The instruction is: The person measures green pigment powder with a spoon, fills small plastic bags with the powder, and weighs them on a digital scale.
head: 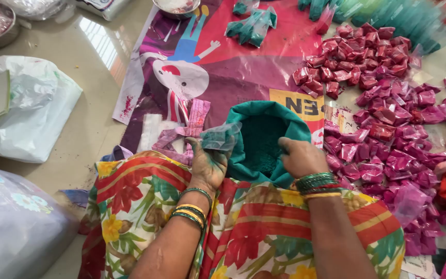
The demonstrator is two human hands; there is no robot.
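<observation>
On the floor, left hand (208, 164) pinches a small clear pouch (222, 137) open beside the green powder sack (264, 139); right hand (299, 156), loosely curled and holding nothing visible, rests on its rim.

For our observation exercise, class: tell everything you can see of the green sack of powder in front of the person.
The green sack looks like soft cloth or plastic, its mouth rolled open into a thick rim. It sits upright on the floor mat against the person's lap, full of dark green powder. The right hand reaches into its mouth; the left hand holds a small clear bag at its rim.

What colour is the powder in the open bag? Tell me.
Green powder, in a green bag; the head view shows it.
</observation>
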